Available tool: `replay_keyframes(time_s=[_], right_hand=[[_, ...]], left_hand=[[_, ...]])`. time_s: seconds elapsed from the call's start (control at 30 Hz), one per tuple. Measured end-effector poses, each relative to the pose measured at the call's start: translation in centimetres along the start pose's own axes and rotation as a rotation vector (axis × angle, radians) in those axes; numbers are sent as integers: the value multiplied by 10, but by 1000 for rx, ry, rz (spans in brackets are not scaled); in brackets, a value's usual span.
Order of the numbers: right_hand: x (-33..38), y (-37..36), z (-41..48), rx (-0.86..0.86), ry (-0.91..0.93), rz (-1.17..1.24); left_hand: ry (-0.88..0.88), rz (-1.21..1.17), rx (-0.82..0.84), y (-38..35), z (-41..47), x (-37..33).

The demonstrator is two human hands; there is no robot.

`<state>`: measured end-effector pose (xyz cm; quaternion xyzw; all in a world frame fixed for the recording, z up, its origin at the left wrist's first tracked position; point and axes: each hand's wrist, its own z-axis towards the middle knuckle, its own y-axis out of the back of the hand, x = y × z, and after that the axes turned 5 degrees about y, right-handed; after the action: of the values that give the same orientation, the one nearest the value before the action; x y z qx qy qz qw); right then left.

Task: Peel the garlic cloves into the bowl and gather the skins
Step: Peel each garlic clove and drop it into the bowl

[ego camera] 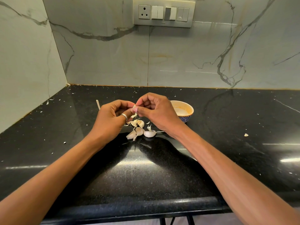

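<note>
A small pale garlic clove (134, 108) is pinched between my two hands above the black counter. My left hand (112, 118), with a silver ring on one finger, holds it from the left. My right hand (155, 111) pinches it from the right with thumb and forefinger. Below my hands lie several unpeeled cloves (138, 129) and a few loose skins (148, 127). The small bowl (186, 109), orange-rimmed with a blue patterned outside, stands just behind my right hand; part of it is hidden by that hand.
Bits of skin are scattered over the black counter (227, 127), one larger scrap (246, 135) at the right. A pale strip (98, 104) lies behind my left hand. Marble walls close the back and left; a switch panel (164, 12) is on the back wall.
</note>
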<state>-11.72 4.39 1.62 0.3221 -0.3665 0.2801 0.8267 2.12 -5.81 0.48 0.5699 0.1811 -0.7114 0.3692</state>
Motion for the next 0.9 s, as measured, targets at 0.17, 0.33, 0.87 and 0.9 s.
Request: replay_keyframes(time_s=[0.17,0.33,0.87,0.9], right_hand=[[-1,1,0,6,-10,-8],[-1,1,-1,2,-16,-7],[1,8,0,83,-54,201],[1,8,0,87,-58,212]], left_hand=[[33,-64,22,-2,0,-2],[31,-57,21,-1,-1,-3],[232,-278,73,4,5,-2],[240,-287,78,4,6,-3]])
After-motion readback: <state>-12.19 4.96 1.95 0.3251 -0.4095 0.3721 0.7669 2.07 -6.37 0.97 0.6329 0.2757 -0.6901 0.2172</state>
